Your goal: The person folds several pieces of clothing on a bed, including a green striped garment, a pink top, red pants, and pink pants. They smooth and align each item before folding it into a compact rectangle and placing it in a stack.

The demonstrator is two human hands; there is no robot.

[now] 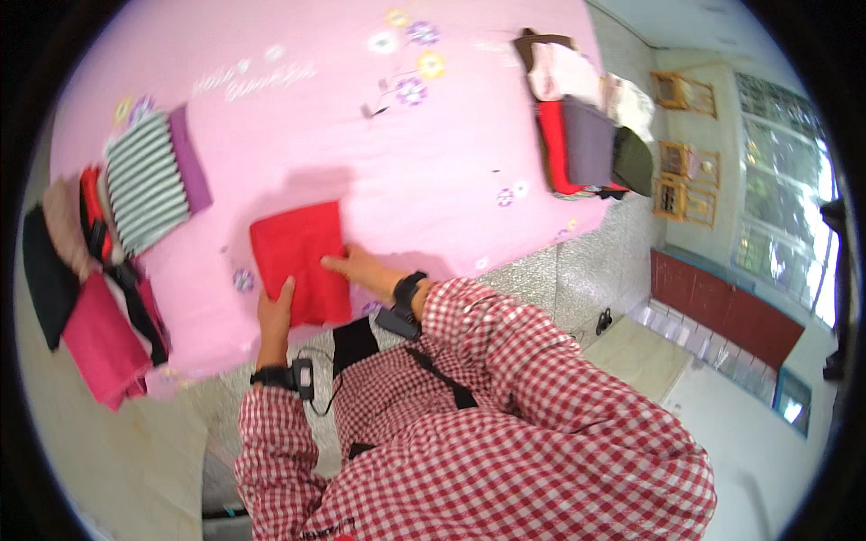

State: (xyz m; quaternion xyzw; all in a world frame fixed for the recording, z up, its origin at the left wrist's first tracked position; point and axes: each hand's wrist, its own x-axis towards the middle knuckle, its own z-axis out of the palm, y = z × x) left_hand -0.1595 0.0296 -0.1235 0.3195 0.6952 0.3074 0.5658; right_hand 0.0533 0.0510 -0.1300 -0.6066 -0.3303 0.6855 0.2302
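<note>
Between my two hands is a red folded cloth (pixel 304 260), a flat rectangle over the near edge of a pink flowered sheet (pixel 419 149). My left hand (pixel 275 314) grips its lower left edge, thumb on top and fingers hidden beneath. On the right edge, my right hand (pixel 362 267) holds it the same way, thumb laid over the cloth. A shadow falls on the sheet beyond the cloth, so it seems slightly raised. Both wrists wear black straps with small devices.
At the left lie a striped folded garment (pixel 145 186) over a purple one (pixel 189 159), a dark pink cloth (pixel 108 338) and a black cloth (pixel 47 277). A pile with a grey-purple folded garment (pixel 587 142) sits at the far right. Wooden chairs (pixel 683 169) stand by the windows.
</note>
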